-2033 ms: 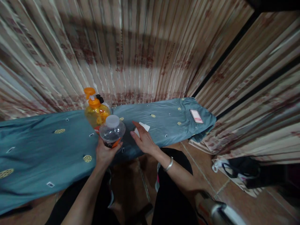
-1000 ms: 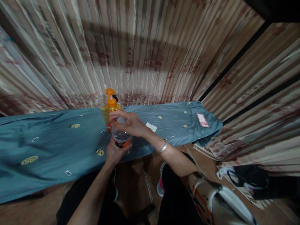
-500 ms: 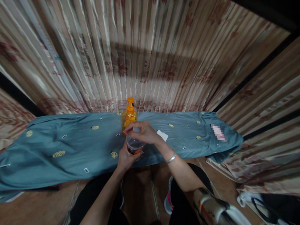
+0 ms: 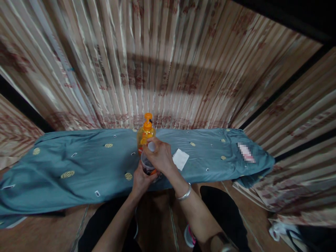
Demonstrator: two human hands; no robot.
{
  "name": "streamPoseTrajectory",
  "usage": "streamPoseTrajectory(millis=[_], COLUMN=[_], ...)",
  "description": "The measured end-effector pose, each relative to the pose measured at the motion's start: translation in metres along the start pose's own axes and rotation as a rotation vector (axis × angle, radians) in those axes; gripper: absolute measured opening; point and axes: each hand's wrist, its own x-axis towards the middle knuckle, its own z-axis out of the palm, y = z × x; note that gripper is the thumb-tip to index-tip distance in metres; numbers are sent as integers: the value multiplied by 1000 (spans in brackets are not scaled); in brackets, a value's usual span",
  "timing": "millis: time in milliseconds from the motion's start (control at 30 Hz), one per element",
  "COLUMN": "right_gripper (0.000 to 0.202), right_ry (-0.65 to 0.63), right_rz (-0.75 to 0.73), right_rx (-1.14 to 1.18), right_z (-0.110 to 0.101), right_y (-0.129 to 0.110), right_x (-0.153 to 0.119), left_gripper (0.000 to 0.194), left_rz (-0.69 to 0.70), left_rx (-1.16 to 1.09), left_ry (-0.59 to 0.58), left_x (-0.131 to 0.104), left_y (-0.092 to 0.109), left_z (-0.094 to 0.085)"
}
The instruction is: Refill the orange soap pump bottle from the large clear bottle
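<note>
My left hand point(image 4: 141, 180) is wrapped round a clear plastic cup point(image 4: 147, 161) with dark and orange print low on its side, just above the cloth-covered surface. Over the cup's top, my right hand point(image 4: 160, 154) pinches a small whitish round piece point(image 4: 151, 146) between thumb and fingers. Whether that piece touches the cup I cannot tell, since the right hand hides part of the rim. Directly behind the cup stands a yellow pump bottle point(image 4: 147, 131) with an orange pump head. Beside the right wrist lies a white paper or packet point(image 4: 181, 159).
A blue-green cloth with pineapple print point(image 4: 86, 175) covers the long narrow surface. Pleated curtains point(image 4: 162, 70) rise behind it, with dark frame bars at both sides. A blurred pink-white patch point(image 4: 246, 152) lies at the right. My knees are below the near edge.
My right hand has turned and tilted over the cup, its forearm swinging left. More of the white paper now shows, and the whitish round piece sits slightly higher. The left hand keeps its hold.
</note>
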Motion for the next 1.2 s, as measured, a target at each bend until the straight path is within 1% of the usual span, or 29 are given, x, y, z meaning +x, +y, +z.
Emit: streamPoseTrajectory(millis=[33, 100, 167, 267, 300, 333, 367, 400, 467, 500, 533, 600, 667, 767, 800, 867, 900, 967, 1033, 1100, 1167, 1200], right_gripper=[15, 8, 7, 9, 11, 15, 23, 33, 52, 56, 56, 46, 33, 17, 20, 38, 44, 46, 41, 33, 25, 21], right_ry=[0, -60, -202, -449, -502, -523, -508, -458, -300, -217, -150, -91, -127, -294, -353, -414, -415, -388, -381, -409, -438, -444], right_rz=[-12, -70, -144, -201, -208, -214, -217, -217, -212, -209, -212, -244, -305, -421, -460, -514, -518, -478, -425, -421, -462, -486], right_rx=[15, 108, 269, 478, 516, 533, 524, 490, 339, 234, 123, -78, -218, -324, -341, -373, -403, -507, -634, -705, -690, -655], right_z=[1, -1, -8, -19, -22, -24, -27, -29, -35, -39, -43, -53, -64, -79, -82, -87, -87, -85, -81, -79, -81, -84], right_y=[1, 7, 16, 27, 28, 29, 29, 28, 24, 21, 18, 12, 4, -9, -14, -23, -27, -34, -39, -42, -45, -46], right_x=[1, 5, 12, 23, 25, 26, 26, 24, 17, 12, 7, 1, -1, 4, 6, 9, 9, 7, 6, 7, 11, 15], left_gripper=[40, 50, 58, 60, 60, 59, 59, 59, 61, 62, 63, 65, 67, 67, 67, 68, 69, 70, 70, 68, 68, 65], left_rz=[-3, -6, -7, -5, -3, -1, 0, 1, 0, -2, -4, -7, -6, -2, -1, 4, 7, 10, 10, 10, 13, 16], left_rx=[3, 3, -4, -21, -27, -32, -37, -41, -46, -46, -46, -46, -50, -59, -62, -64, -63, -54, -33, -7, 14, 21], left_ry=[-2, -6, -15, -33, -38, -40, -41, -41, -41, -39, -37, -35, -35, -29, -26, -22, -21, -24, -29, -36, -44, -47], left_x=[0, 0, -1, -1, 0, 0, 0, 0, 1, 1, 1, 1, 1, 1, 1, 2, 2, 4, 5, 6, 7, 7], left_y=[0, 3, 8, 15, 17, 18, 19, 19, 18, 17, 17, 16, 16, 17, 17, 16, 15, 11, 7, 3, 0, -1], left_z=[-1, -4, -7, -9, -9, -9, -9, -9, -9, -9, -8, -8, -7, -5, -5, -4, -4, -5, -5, -6, -6, -6])
